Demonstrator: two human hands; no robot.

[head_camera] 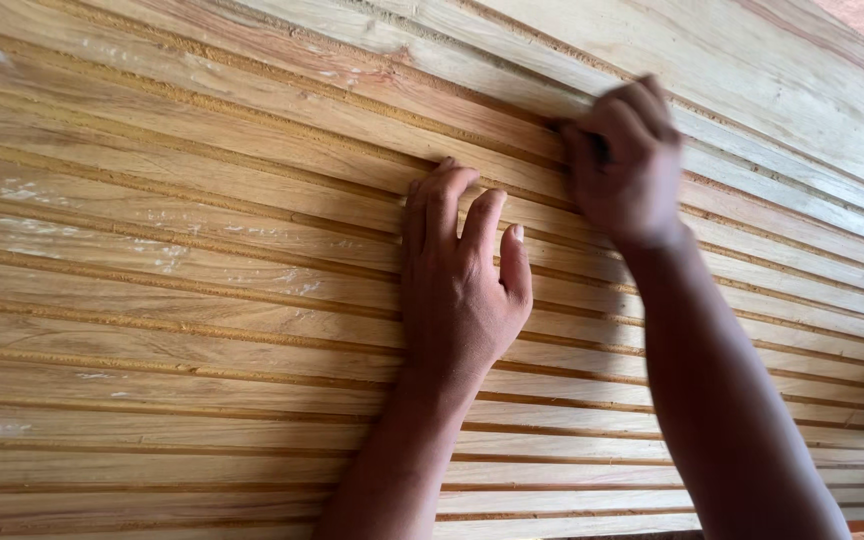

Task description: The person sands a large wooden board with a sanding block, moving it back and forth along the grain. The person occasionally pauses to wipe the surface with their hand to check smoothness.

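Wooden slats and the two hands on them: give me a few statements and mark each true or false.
1. The left hand lies flat on the wooden slats, fingers spread. True.
2. The right hand is open and lifted clear of the wood. False: it is curled shut and pressed to a groove between slats; it is blurred, so whether it holds anything cannot be told.
3. The slats are painted blue. False: they are bare, light brown wood.
4. Crumbly sawdust sits along the grooves. True.
5. The right hand is higher in the picture than the left. True.
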